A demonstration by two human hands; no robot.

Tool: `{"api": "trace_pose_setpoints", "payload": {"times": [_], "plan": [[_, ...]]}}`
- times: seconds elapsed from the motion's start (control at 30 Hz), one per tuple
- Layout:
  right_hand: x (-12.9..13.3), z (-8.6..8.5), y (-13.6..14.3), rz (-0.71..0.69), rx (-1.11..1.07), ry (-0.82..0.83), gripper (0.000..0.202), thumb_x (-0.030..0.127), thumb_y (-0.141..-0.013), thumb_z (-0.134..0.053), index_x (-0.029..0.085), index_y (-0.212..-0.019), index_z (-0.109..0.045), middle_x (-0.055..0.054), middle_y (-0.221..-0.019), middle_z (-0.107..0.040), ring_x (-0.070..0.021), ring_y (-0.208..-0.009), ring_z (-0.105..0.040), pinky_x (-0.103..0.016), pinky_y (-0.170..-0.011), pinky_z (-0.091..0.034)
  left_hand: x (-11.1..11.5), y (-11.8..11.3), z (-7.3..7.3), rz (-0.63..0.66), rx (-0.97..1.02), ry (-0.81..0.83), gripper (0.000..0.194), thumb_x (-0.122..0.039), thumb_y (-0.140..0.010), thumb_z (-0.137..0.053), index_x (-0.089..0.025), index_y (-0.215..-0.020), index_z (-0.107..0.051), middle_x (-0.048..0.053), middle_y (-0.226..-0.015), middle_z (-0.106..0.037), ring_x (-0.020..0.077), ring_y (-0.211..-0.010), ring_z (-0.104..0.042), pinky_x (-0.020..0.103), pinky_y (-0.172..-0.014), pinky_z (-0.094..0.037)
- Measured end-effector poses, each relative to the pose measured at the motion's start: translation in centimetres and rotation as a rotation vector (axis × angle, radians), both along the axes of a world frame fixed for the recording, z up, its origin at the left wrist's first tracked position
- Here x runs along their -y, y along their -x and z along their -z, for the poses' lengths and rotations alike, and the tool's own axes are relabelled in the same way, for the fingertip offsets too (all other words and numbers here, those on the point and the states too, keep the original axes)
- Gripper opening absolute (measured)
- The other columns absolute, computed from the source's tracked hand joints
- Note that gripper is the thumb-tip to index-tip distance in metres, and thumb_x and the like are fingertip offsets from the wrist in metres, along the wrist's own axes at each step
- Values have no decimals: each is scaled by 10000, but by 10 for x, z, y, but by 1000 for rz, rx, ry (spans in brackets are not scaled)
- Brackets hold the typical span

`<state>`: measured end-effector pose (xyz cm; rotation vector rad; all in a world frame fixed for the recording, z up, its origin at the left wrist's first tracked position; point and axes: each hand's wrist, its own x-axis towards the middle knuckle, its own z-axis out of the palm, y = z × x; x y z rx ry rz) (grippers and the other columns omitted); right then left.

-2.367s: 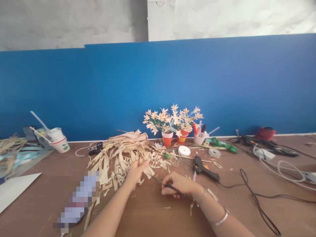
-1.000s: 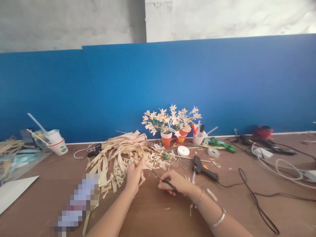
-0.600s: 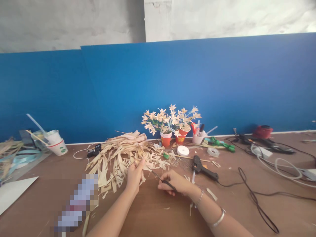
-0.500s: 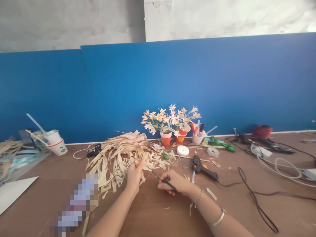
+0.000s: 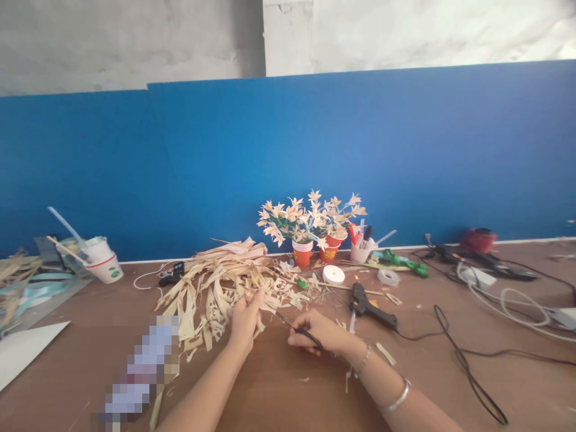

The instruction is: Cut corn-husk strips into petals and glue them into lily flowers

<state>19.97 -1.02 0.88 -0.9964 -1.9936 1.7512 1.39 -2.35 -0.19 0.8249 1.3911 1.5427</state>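
My left hand (image 5: 245, 324) is closed in a pinch on a pale strip of dried husk, part of which pokes out below the fingers. Scissors (image 5: 308, 337) with dark handles are in my right hand (image 5: 317, 331), fingers wrapped round the loops. Their blades point up and left, the tips close to the held strip; whether they touch it I cannot tell. Behind my left hand spreads a heap of dried husks (image 5: 202, 288), with cut scraps (image 5: 288, 294) at its right side. Silvery bracelets circle my right wrist and forearm.
Husk flowers (image 5: 294, 213) stand in red cups (image 5: 302, 254) at the back. A black glue gun (image 5: 373, 309) lies right of my hand, its cable trailing right. Nearby are a white ribbon roll (image 5: 333, 275) and clear tape (image 5: 388, 276). A paper cup (image 5: 105, 267) stands at left.
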Motion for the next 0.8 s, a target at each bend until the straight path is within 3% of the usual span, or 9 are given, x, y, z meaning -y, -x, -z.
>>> {"api": "trace_pose_setpoints", "payload": {"times": [0.5, 0.8], "plan": [[5, 3, 9, 85, -26, -25, 290, 373, -694, -675, 148, -570, -542, 81, -381, -438, -37, -315, -366, -144, -315, -271, 2, -5, -5, -68, 35, -13, 395, -522, -673, -642, -216, -578, -412, -100, -282, -368, 77, -254, -349, 172, -295, -209], [7, 4, 12, 108, 10, 21, 288, 397, -664, -703, 146, -621, -568, 76, -395, -478, -47, -330, -410, -141, -330, -334, 1, -4, -1, -64, 27, -26, 406, -528, -670, -652, -212, -575, -415, -97, -280, -372, 80, -269, -363, 177, -323, -275]]}}
